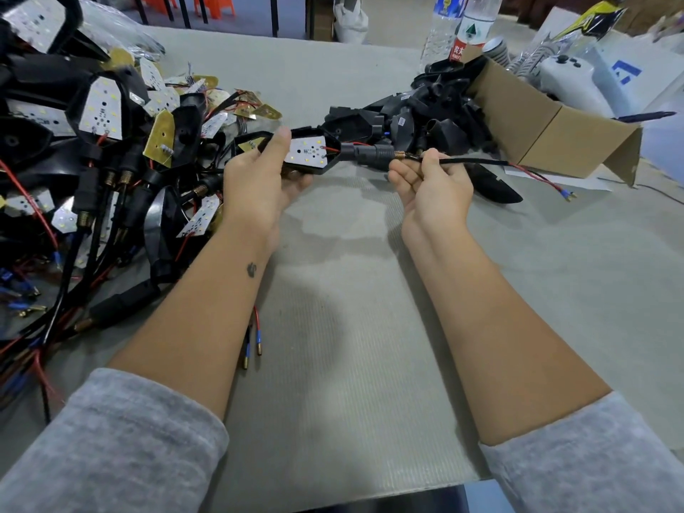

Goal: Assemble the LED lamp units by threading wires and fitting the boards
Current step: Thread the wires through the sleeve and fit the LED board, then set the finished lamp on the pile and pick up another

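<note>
My left hand [259, 172] grips a black lamp housing [314, 168] at the centre of the frame, fingers curled under it and thumb laid over the top edge — the white LED board [307, 154] sits face up inside it. From the housing's right end a black stem [366, 154] sticks out, ending in a small brass spring [399, 155]. My right hand [431, 187] pinches the black sheathed wire [477, 162] just past that spring; the wire runs right to thin red leads [536, 177] with blue terminals, hanging above the grey counter [351, 290]. A heap of wired units and loose boards [103, 149] fills the left of the frame. At upper right, empty black housings [425, 116] spill from a cardboard box [555, 131] — two water bottles [470, 27] stand behind it.
</note>
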